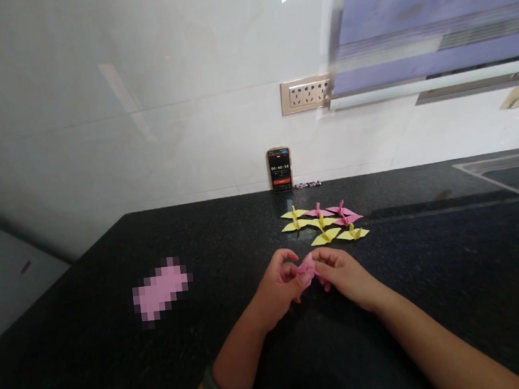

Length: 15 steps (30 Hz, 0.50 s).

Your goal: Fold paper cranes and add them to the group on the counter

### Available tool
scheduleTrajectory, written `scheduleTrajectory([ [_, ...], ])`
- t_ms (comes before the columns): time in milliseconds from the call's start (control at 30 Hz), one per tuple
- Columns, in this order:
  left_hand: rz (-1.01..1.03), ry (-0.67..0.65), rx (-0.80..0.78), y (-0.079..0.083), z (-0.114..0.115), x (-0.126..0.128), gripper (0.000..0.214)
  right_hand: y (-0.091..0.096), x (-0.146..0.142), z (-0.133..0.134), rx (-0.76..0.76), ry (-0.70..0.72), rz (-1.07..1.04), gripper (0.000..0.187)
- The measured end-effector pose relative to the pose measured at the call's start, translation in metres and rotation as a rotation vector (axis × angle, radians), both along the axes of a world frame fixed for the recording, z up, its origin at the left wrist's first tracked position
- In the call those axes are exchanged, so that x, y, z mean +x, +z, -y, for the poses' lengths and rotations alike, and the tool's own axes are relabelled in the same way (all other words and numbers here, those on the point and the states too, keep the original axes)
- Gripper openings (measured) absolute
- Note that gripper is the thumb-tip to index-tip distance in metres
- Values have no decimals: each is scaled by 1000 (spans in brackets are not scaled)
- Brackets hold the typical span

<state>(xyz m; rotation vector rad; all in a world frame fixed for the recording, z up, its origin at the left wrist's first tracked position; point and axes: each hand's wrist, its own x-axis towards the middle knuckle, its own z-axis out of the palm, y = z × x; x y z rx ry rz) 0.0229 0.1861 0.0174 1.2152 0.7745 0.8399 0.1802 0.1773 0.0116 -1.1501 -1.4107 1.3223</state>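
Between my two hands is a small folded piece of pink paper (307,265), held just above the dark countertop. My left hand (282,285) pinches its left side with thumb and fingers. From the right, my right hand (342,272) grips the other side between thumb and forefinger. Fingers cover much of the paper, so its full shape is hidden. Just beyond my hands stand several folded paper cranes in rows, some yellow (326,236) and some pink (348,218).
A phone (280,170) showing a timer leans against the tiled wall, with a patterned strap (308,184) beside it. To the left lies a pixelated pink patch (161,289) on the black countertop (97,372). A sink edge (508,177) is at the right; a socket panel (305,95) is above.
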Motion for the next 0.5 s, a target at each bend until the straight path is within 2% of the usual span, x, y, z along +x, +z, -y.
scheduleTrajectory([
  [133, -75, 150, 1, 0, -3, -1, 36, -1, -2, 1, 158, -70, 13, 16],
  [200, -138, 134, -1, -2, -4, -2, 29, -1, -3, 2, 220, -116, 64, 14],
  [300, -210, 47, 22, -4, -4, -4, 31, -1, -3, 3, 276, -112, 186, 11],
  [400, -246, -12, 20, -5, -4, -6, 33, -2, 0, 3, 219, -34, 235, 10],
  [500, -242, -35, -12, -3, -3, -7, 33, 0, 3, 4, 76, 78, 185, 16],
])
